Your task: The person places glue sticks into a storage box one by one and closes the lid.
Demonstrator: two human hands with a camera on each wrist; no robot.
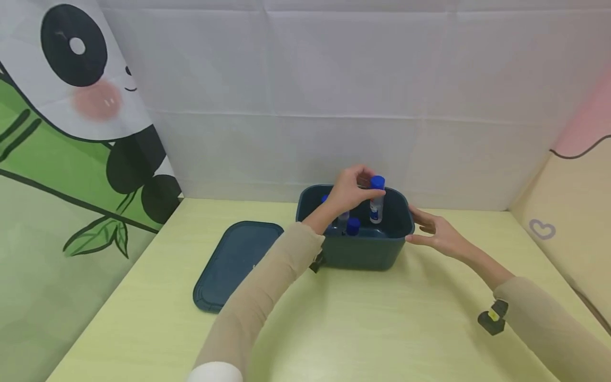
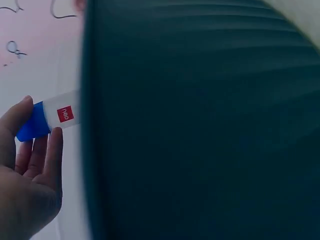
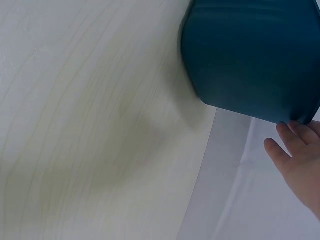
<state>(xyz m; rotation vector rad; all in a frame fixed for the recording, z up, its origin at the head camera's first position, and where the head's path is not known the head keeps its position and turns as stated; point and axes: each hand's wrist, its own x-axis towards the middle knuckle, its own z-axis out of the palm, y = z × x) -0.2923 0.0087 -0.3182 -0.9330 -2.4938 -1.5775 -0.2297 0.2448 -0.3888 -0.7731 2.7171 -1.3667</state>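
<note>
A dark teal bin [image 1: 358, 255] stands upright near the back of the table. Over its opening my left hand [image 1: 350, 190] pinches a glue stick [image 1: 376, 206] near its blue cap, the white body pointing down into the bin. In the left wrist view, thumb and fingers lie around the cap of the glue stick [image 2: 57, 114], and a red label shows. Inside the bin are more blue-capped sticks [image 1: 353, 227], partly hidden by the wall and my left hand. My right hand [image 1: 441, 233] touches the bin's right rim with extended fingertips, thumb at the front corner.
Left of the bin, a matching teal lid [image 1: 238, 260] lies flat on the pale yellow table [image 1: 363, 323], partly covered by my left sleeve. A white cloth wall [image 1: 334, 79] rises close behind the bin. Printed panels stand at both sides.
</note>
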